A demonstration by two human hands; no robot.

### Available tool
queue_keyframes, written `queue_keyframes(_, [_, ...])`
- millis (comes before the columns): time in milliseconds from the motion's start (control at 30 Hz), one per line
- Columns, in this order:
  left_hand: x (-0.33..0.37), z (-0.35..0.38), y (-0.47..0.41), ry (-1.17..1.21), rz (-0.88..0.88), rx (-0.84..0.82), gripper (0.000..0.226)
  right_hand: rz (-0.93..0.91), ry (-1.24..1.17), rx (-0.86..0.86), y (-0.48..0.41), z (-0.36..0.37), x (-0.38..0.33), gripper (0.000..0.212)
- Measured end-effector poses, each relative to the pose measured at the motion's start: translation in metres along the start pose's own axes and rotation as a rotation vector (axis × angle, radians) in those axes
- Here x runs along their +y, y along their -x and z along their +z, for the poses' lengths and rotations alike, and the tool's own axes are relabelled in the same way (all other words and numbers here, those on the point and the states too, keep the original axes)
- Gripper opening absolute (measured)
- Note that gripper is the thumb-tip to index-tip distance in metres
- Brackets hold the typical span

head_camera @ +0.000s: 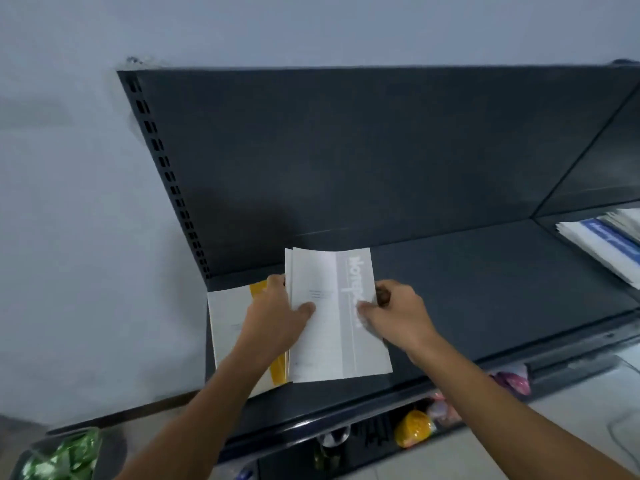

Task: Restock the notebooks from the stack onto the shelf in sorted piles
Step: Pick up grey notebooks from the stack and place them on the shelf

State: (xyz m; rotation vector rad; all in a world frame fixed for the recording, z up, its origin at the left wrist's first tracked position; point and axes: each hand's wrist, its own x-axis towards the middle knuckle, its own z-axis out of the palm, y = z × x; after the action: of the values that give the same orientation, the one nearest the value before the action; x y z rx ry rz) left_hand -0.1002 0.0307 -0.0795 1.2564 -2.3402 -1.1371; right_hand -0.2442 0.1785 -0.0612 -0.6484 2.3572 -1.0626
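The left hand [277,313] holds the left side of the grey notebook [332,323]. Its thumb lies on the cover and its fingers go round the edge. The right hand [394,306] holds the right side, with the thumb on top and the fingers curled at the edge. This hand is a bit blurry, so I cannot tell how tight it holds. The grey notebook lies flat on the dark shelf [485,289], near the front. A thin white edge peeks out at its top left, so I think there is more than one book in this pile. Just beside it on the left is a yellow notebook [235,327], partly under the left arm. Far off on the right of the shelf is the stack [602,244] of white and blue books waiting to be put away. Below the shelf sit a yellow thing [414,427] and some green packets [62,455]. What could go wrong? The grey pile is close to the front edge, so a pull could tip it off the shelf. A push to the left could slide it over the yellow notebook and mix the two piles. The books in the pile are not lined up, so they could slip apart when the hands let go.
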Motion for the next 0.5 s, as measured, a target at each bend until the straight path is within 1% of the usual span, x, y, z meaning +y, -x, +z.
queue_keyframes(100, [0.028, 0.025, 0.006, -0.084, 0.056, -0.047, 0.056, 0.064, 0.005, 0.071, 0.012, -0.029, 0.019, 0.016])
queue_keyframes(267, [0.08, 0.069, 0.02, -0.246, 0.196, -0.102, 0.041, 0.109, 0.028, 0.173, 0.03, -0.087, 0.053, 0.008])
queue_keyframes(300, [0.092, 0.079, 0.023, -0.283, 0.22, -0.107, 0.041, 0.109, 0.03, 0.194, 0.033, -0.099, 0.061, 0.011])
queue_keyframes(400, [0.131, 0.112, 0.034, -0.339, 0.276, -0.121, 0.042, 0.114, 0.068, 0.243, 0.04, -0.139, 0.086, 0.036])
queue_keyframes(433, [0.144, 0.125, 0.038, -0.35, 0.285, -0.132, 0.043, 0.115, 0.086, 0.258, 0.042, -0.153, 0.096, 0.04])
queue_keyframes(500, [0.172, 0.152, 0.045, -0.374, 0.299, -0.168, 0.043, 0.12, 0.1, 0.281, 0.043, -0.183, 0.12, 0.04])
